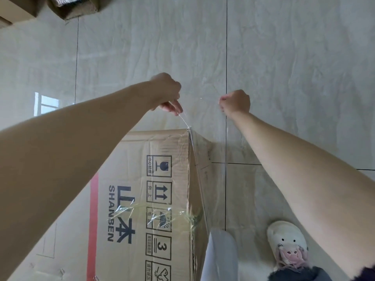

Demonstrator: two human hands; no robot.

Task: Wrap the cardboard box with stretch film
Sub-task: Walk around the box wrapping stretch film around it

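A large cardboard box [142, 199] printed with "SHANBEN" and handling symbols lies on the tiled floor [294, 78], below and nearer the person than both hands. The left hand [168, 94] is closed, pinching a gathered strand of stretch film [203, 159] that runs down to the box's far corner. The right hand [235, 103] is fisted on the film's other edge, just beyond that corner. The clear sheet hangs between them over the box's side. A white slipper [288, 242] stands beside the box.

both fists closed — left hand [168, 92], right hand [235, 102] — pinching clear stretch film [211, 142] taut above cardboard box [142, 189] corner.
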